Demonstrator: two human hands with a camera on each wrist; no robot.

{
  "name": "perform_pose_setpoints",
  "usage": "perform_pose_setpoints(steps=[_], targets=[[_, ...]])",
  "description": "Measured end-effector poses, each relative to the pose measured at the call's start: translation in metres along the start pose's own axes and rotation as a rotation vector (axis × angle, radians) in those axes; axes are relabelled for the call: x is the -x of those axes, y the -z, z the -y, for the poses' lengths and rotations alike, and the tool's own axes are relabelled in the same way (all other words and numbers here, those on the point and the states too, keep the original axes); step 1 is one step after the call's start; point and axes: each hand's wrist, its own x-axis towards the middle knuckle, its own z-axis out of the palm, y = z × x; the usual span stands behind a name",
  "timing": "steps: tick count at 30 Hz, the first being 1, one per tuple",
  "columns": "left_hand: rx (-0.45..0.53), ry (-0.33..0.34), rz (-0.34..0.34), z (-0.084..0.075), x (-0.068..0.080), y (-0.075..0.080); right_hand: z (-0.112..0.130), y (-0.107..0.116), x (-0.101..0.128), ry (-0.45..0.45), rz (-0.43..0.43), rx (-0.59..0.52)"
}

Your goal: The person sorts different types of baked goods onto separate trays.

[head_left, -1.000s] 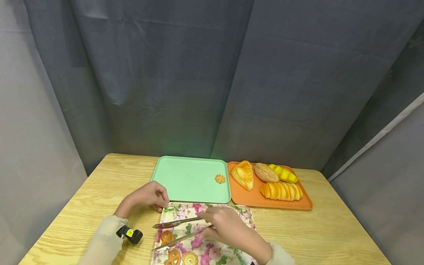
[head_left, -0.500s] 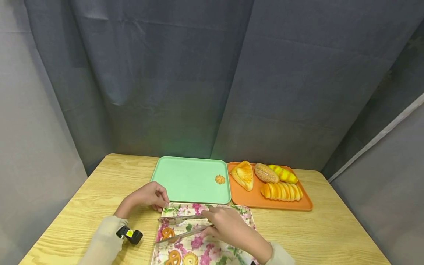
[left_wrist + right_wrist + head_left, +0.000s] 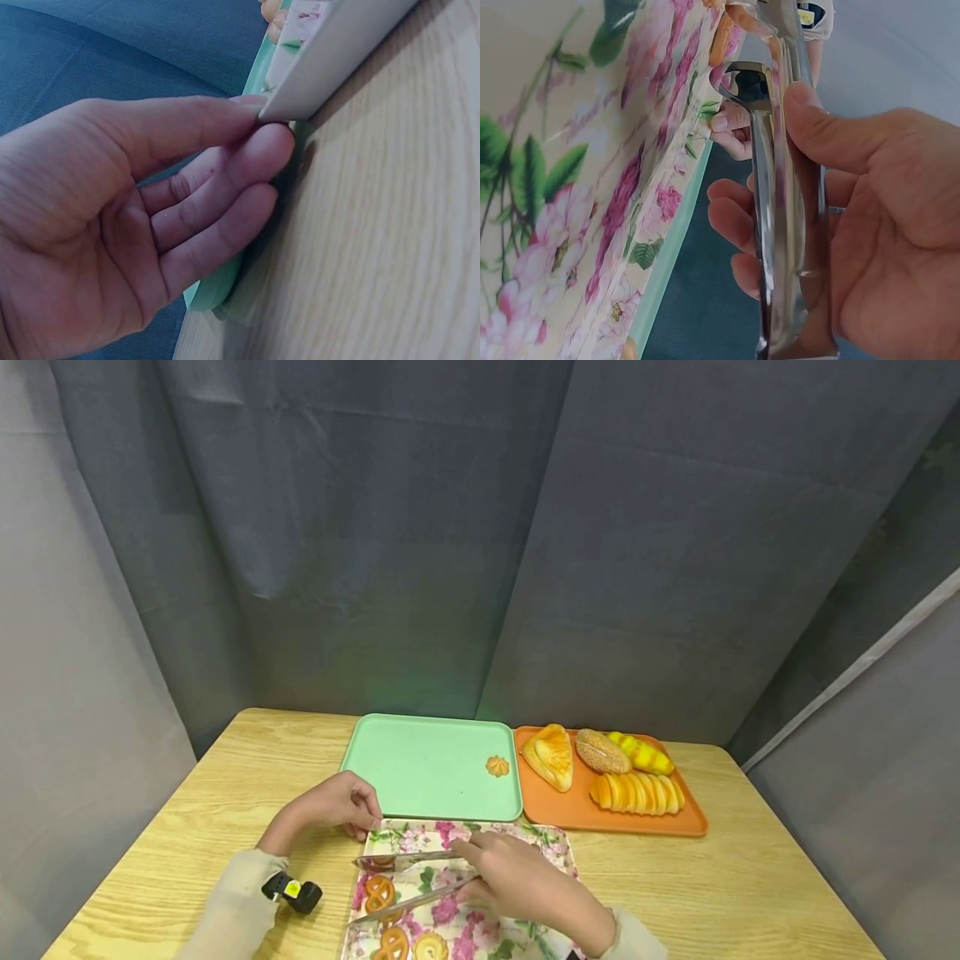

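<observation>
At the far left corner of a floral tray [image 3: 420, 837], my left hand [image 3: 341, 802] pinches the tray's edge. In the left wrist view, thumb and forefinger meet at the tray's pale side wall [image 3: 337, 64]. My right hand [image 3: 517, 872] holds metal tongs [image 3: 420, 900] over the tray, thumb on one arm and fingers on the other. The tongs' arms stand apart, their tips pointing left. A pretzel [image 3: 379, 890] lies between the arms, the nearer arm overlapping its lower edge. Nearer the front are a second pretzel [image 3: 392, 944] and a round cookie [image 3: 431, 947].
Behind the floral tray lies a green tray [image 3: 420, 768] with one small swirled cookie [image 3: 497, 766]. To its right, an orange tray [image 3: 577, 814] bears several breads, among them a sesame roll [image 3: 602, 751] and a sliced loaf [image 3: 637, 793]. A dark curtain [image 3: 375, 543] hangs behind the table.
The tongs' arms came closer together half a second ago and now stand wider again, the nearer tip lower in view. The left hand and the tray have stayed put.
</observation>
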Motion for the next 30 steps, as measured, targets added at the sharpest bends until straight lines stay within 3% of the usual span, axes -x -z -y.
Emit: perform_pose_setpoints(steps=[12,30], targets=[[-0.002,-0.008,0.004,0.0001,0.0006,0.0004,0.0018,-0.0025,-0.0011,0.034,-0.098,0.155],[0.017,-0.004,-0.001,-0.0017,0.0011,0.0006,0.0016,-0.0038,-0.0021,0.079,-0.163,0.217]])
